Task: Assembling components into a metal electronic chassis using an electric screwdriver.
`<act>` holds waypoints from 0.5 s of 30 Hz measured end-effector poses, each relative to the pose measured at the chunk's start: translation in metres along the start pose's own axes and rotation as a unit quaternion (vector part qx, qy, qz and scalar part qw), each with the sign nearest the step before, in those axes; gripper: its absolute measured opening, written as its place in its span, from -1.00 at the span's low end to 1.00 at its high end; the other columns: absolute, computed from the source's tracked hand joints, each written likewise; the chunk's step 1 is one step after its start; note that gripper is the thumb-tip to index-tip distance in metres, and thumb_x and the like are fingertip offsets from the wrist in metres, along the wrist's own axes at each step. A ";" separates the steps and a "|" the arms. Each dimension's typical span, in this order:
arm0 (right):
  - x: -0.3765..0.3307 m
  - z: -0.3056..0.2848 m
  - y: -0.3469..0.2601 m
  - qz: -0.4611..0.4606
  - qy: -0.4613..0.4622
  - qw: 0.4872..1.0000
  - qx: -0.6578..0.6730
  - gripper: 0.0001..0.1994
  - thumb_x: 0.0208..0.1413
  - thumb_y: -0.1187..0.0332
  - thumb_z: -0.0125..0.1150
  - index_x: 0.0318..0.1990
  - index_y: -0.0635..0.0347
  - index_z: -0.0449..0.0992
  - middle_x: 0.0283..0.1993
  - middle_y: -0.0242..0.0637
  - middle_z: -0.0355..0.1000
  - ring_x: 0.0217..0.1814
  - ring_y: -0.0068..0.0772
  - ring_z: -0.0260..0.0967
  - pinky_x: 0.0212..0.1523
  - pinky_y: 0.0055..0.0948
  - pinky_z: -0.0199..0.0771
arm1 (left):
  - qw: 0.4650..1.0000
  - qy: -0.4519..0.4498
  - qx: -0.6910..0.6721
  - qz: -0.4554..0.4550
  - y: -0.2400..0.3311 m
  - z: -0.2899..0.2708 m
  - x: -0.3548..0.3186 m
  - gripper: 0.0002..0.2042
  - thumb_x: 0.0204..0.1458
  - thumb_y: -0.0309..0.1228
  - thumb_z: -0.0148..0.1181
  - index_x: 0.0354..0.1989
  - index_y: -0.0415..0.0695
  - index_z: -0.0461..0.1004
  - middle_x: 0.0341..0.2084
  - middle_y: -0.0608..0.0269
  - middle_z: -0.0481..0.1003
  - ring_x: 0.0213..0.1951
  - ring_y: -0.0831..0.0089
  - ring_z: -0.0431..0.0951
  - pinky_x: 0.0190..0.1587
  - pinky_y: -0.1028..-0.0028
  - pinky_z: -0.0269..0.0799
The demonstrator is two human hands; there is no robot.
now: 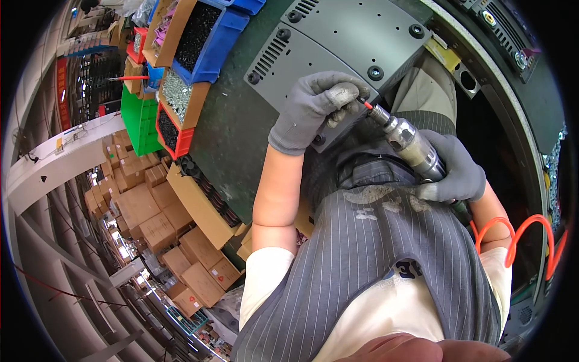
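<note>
Right hand point(456, 167) wrapped around air screwdriver point(410, 143); left hand point(315, 110) curled at its red bit point(368, 105), pinched item unclear. Grey metal casing point(356, 39) at near edge of counter point(232, 114).

Saw dark green, flat workbench top point(226, 136). Carried two grey, slotted metal casings point(368, 39) with round black feet point(376, 73) upward; along left edge, held blue plastic bin point(225, 45), red plastic tray point(185, 142).

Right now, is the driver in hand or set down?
In hand: the right hand wraps the rear of the driver, whose red-marked tip meets the left hand.
</note>
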State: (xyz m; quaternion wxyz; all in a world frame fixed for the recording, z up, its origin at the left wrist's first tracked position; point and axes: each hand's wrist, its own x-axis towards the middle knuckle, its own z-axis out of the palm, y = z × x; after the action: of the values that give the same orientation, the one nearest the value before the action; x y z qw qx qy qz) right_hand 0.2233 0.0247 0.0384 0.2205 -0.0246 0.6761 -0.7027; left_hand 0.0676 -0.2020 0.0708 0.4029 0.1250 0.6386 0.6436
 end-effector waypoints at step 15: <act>-0.032 -0.011 0.042 0.084 0.102 0.991 -0.011 -0.30 -0.43 0.19 0.38 -0.02 0.37 0.38 -0.33 -0.30 0.41 -0.34 -0.53 0.32 -0.21 -0.51 0.35 | 0.847 0.115 -0.518 0.040 -0.035 -0.047 0.001 -0.69 0.20 -0.54 -0.26 0.08 -0.27 0.29 -0.19 -0.01 0.45 -0.22 0.26 0.54 -0.16 0.38 0.58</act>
State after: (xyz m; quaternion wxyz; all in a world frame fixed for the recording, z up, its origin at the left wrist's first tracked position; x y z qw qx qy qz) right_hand 0.2596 0.0468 0.0058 0.2078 0.1017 0.7022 -0.6733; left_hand 0.0479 -0.2396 0.0307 0.3071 -0.1516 0.2487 0.9060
